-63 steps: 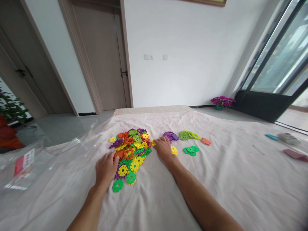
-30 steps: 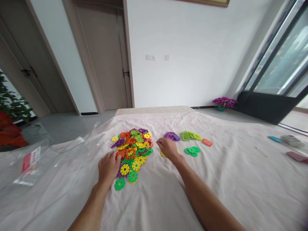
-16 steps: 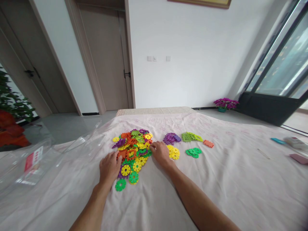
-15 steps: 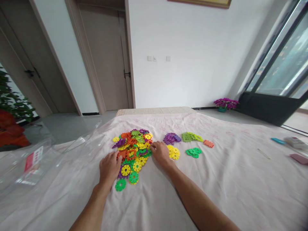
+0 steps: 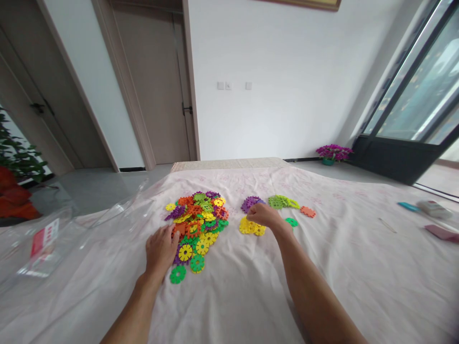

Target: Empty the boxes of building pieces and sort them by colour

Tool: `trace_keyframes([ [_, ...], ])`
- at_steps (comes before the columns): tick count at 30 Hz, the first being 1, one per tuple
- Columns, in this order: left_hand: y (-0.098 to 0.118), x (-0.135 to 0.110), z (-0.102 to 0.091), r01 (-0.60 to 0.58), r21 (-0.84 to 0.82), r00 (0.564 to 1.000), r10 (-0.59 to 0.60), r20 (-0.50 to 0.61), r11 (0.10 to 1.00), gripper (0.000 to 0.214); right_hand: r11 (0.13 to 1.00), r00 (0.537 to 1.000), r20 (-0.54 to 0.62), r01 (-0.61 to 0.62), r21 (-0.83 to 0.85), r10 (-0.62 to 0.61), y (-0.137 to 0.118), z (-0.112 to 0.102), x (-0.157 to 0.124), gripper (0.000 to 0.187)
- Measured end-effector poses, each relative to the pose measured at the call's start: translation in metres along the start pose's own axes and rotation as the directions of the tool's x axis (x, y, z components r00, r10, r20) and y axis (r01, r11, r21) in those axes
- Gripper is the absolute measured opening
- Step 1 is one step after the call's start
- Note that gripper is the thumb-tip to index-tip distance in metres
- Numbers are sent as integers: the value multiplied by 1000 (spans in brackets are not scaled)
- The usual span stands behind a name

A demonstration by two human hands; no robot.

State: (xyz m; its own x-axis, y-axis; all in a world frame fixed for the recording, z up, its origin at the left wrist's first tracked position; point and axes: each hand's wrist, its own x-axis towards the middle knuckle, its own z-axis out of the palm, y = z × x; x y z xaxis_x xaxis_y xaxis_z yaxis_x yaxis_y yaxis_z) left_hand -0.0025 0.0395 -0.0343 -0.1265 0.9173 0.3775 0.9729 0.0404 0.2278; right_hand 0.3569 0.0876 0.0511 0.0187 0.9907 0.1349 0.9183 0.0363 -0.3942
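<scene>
A mixed heap of plastic snowflake discs (image 5: 196, 220) in orange, yellow, green and purple lies on a pale pink sheet (image 5: 233, 286). My left hand (image 5: 160, 248) rests flat at the heap's near left edge, fingers stretched onto the discs. My right hand (image 5: 266, 216) hovers over a small yellow pile (image 5: 249, 226), fingers curled; whether they pinch a disc is hidden. Beyond it lie a purple pile (image 5: 248, 202), a lime-green pile (image 5: 282, 201), one orange disc (image 5: 307, 211) and a green pile (image 5: 291, 222) partly hidden by my hand.
A clear plastic bag with a red label (image 5: 43, 239) lies at the left on the sheet. At the far right are a teal item (image 5: 407, 206), a small box (image 5: 432, 207) and a dark red card (image 5: 443, 233). Doors, a white wall and potted flowers (image 5: 332, 153) stand behind.
My right hand went from the right edge of the mixed heap over to the yellow pile. My left hand stayed at the heap's near left edge.
</scene>
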Motion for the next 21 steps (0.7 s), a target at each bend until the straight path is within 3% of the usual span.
trace_keyframes([
  [3, 0, 0, 0, 0, 3, 1000, 0, 4, 1000, 40, 996, 999, 46, 15, -86, -11, -12, 6, -2, 15],
  [8, -1, 0, 0, -8, 0, 1000, 8, 8, 1000, 42, 979, 979, -69, 184, -90, -191, -45, 38, -9, 21],
  [12, -2, 1, 2, -21, -3, 1000, 21, -4, 1000, 44, 938, 948, -49, 303, -167, -315, -55, 59, -11, 21],
  [17, -4, 2, 4, -36, 11, 999, 36, -12, 999, 44, 924, 943, -12, 324, -202, -334, -57, 69, -10, 16],
  [21, -4, 1, 4, -35, 14, 999, 35, -18, 999, 43, 951, 948, -89, 302, -59, -307, -55, 64, -12, 17],
])
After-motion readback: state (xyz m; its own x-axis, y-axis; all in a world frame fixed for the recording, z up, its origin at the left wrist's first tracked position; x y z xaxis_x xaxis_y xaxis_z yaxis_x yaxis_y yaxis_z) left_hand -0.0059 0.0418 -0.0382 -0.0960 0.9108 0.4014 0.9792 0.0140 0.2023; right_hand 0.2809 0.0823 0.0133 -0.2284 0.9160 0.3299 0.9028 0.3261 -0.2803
